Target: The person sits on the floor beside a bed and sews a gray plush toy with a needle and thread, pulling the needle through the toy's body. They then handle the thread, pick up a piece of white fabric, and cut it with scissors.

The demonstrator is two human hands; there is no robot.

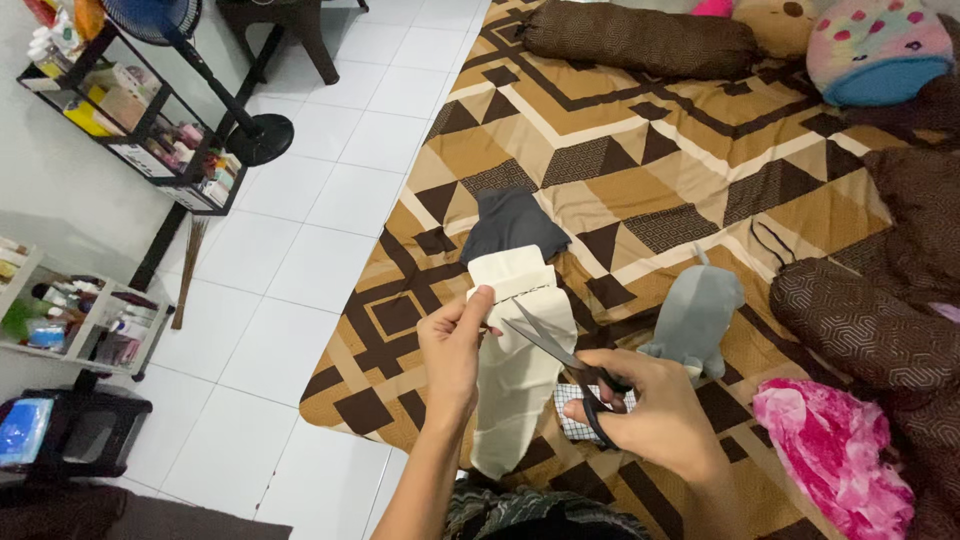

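Left hand [452, 350] fingers pinching a cream cloth [520, 360] over the bed [640, 170], right hand [650, 410] fingers gripping open scissors [565, 365] at its edge, grey stuffed toy [695, 315] just beside

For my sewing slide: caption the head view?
Left hand holds cream fabric; right hand works scissors over a patterned bedspread.

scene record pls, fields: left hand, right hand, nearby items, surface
left hand: left hand pinches the edge of a cream cloth strip, held up
right hand: right hand holds open black scissors, blades at the strip
nearby items: dark grey cloth, grey plush toy, checked fabric scrap, pink cloth
surface: brown patterned bedspread
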